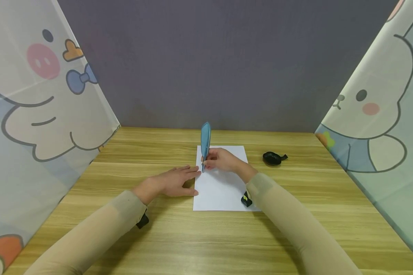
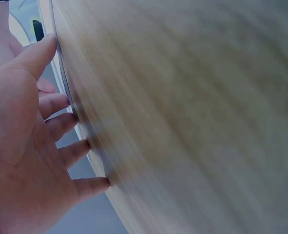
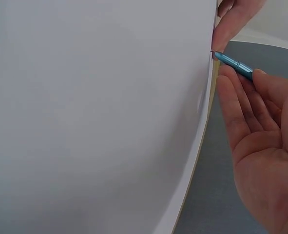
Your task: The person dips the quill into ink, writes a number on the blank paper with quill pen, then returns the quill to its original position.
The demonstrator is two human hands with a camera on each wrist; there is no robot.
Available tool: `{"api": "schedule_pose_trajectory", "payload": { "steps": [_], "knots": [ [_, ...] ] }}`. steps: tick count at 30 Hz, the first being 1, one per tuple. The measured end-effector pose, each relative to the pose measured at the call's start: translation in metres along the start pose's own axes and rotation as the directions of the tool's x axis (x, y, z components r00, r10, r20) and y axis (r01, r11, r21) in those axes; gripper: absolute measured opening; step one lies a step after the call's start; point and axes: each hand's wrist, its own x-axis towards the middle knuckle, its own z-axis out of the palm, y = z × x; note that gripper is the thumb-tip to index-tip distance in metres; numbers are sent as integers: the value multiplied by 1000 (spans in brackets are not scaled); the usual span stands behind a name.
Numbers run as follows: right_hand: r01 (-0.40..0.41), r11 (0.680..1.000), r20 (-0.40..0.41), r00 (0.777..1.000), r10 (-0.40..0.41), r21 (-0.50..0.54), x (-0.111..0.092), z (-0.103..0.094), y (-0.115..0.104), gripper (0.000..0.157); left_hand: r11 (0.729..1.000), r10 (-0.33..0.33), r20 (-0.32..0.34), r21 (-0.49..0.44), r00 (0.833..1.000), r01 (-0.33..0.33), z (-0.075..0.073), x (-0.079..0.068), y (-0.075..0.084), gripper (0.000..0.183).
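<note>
A blue pen with a broad, feather-shaped top [image 1: 205, 139] stands nearly upright over a white sheet of paper [image 1: 220, 193]. My right hand [image 1: 223, 159] pinches its lower part between thumb and fingers. In the right wrist view the slim metallic blue barrel [image 3: 235, 63] points at the paper, its tip right at the surface near the left edge. My left hand [image 1: 179, 181] lies with fingers spread, the fingertips on the sheet's left margin. Seen from the left wrist, its fingers [image 2: 61, 126] are straight, fingertips down on the surface.
A small black rounded object with a short tail [image 1: 272, 158] lies right of the paper on the wood-grain table [image 1: 192, 240]. A grey panel [image 1: 213, 65] stands behind the table, and cartoon-printed cloths [image 1: 55, 126] hang on both sides.
</note>
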Motion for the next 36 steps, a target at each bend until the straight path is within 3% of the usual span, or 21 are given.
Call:
{"api": "schedule_pose_trajectory", "payload": {
  "steps": [36],
  "knots": [
    [13,1000,103,995,-12,-16,-23,9,-7,20,1000,16,-24,-16,1000,-16,0,-1,1,85]
  ]
}}
